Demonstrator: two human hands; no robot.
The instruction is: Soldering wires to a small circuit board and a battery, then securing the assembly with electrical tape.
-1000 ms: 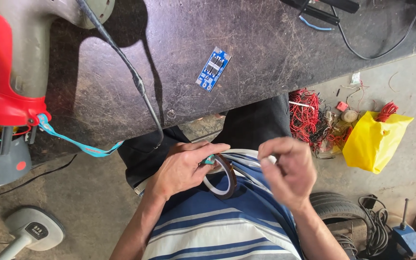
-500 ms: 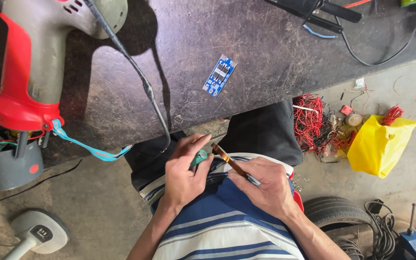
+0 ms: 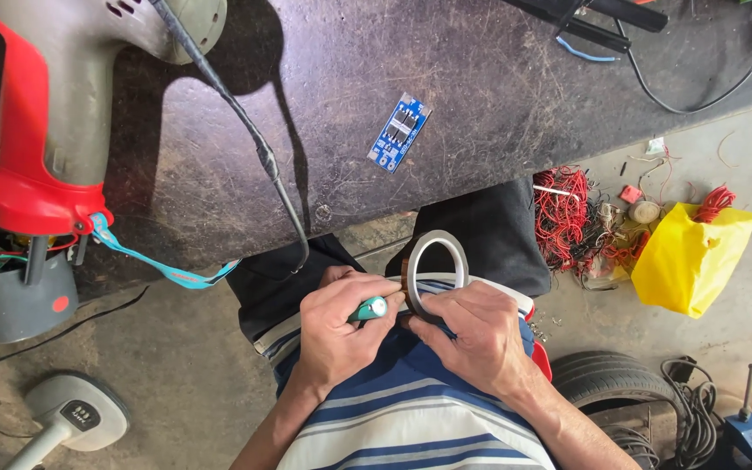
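while left hand (image 3: 341,335) grips green cell (image 3: 367,309), tape roll (image 3: 434,259) stands against right hand (image 3: 472,335).

Both forearms come up from the lower edge and meet over the lap. The left hand (image 3: 337,326) is curled in a closed grip, knuckles up. The right hand (image 3: 472,335) lies just beside it, fingers bent and pinching, thumbs nearly touching.

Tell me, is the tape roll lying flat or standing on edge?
On edge: the tape roll stands upright, its open ring facing the camera, pinched at the bottom by the right hand.
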